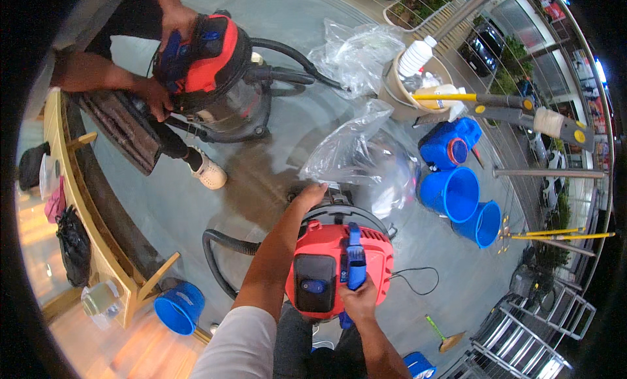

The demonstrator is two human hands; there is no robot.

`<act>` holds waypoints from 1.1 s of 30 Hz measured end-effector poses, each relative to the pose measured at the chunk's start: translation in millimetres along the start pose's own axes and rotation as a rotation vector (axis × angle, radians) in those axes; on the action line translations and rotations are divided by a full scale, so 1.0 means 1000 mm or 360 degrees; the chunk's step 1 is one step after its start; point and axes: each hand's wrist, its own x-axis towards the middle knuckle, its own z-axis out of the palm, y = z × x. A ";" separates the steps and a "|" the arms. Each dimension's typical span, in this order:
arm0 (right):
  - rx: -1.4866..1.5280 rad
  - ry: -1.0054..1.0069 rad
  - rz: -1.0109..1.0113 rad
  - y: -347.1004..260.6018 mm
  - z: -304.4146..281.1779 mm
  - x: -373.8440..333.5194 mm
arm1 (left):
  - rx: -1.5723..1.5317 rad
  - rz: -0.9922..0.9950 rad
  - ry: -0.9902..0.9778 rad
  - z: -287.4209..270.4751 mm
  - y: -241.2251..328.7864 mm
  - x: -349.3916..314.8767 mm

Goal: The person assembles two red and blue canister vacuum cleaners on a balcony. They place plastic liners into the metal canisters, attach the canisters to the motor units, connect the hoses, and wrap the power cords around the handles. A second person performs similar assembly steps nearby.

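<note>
Nearest the camera, a red wet-and-dry vacuum with a black side panel point(336, 245) is set between the two hands. Its blue plastic handle point(356, 261) is gripped by the curled fingers of the right hand point(360, 304). The left hand point(312, 195) is stretched past the lid to the far side of the vacuum; whether anything is held in it cannot be told. The step in hand is judged to be steadying or tilting the machine; for any further move, a firm right grip and matched support from the left hand are called for. Just beyond the left hand, a crumpled clear plastic sheet point(346, 150) is spread. Left of the left forearm, a black ribbed hose point(241, 244) is looped. Farther out, right of both hands, two round blue plastic buckets point(450, 195) are seen lying tilted. Beyond the left hand, up and left, a second red-and-black vacuum point(215, 59) is handled by a co-worker.
</note>
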 end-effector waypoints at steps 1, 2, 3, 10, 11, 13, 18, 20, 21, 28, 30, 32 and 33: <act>-0.0190 0.0013 -0.0051 0.000 -0.001 0.000 | 0.0059 0.0014 0.0013 0.003 0.004 0.006; -0.0149 0.0011 -0.0045 -0.002 -0.002 -0.001 | -0.0042 -0.0091 0.0028 0.006 0.009 0.009; -0.0173 -0.0009 -0.0003 -0.003 -0.002 -0.001 | -0.0326 -0.0130 0.0052 0.009 0.015 0.008; -0.0420 -0.0026 0.0327 -0.007 -0.007 -0.007 | -0.0558 0.0198 0.0011 -0.004 0.068 -0.027; -0.0427 -0.0033 0.0353 -0.006 -0.008 -0.008 | -0.0346 0.0424 0.0024 -0.006 0.072 -0.034; -0.0465 -0.0029 0.0379 -0.004 -0.008 -0.008 | -0.0004 0.0815 0.0001 -0.009 0.077 -0.050; -0.0558 -0.0008 0.0363 -0.005 -0.008 -0.007 | 0.0687 0.1533 -0.0154 -0.020 0.082 -0.090; -0.0510 -0.0026 0.0390 -0.008 -0.008 -0.006 | 0.0874 0.1699 -0.0118 -0.017 0.082 -0.101; -0.0475 -0.0027 0.0383 -0.009 -0.008 -0.006 | 0.0882 0.1672 -0.0069 -0.015 0.081 -0.104; -0.0321 0.0068 0.0230 -0.004 -0.007 -0.007 | 0.0859 0.1543 -0.0020 -0.003 0.064 -0.095; -0.0325 0.0103 0.0198 -0.002 -0.006 -0.008 | 0.0808 0.1333 -0.0063 -0.002 0.061 -0.093; -0.0289 0.0116 0.0175 0.000 -0.005 -0.009 | 0.0593 0.1207 0.0056 -0.002 0.061 -0.093; -0.0278 0.0124 0.0170 0.000 -0.005 -0.009 | 0.0515 0.1038 0.0079 -0.001 0.062 -0.094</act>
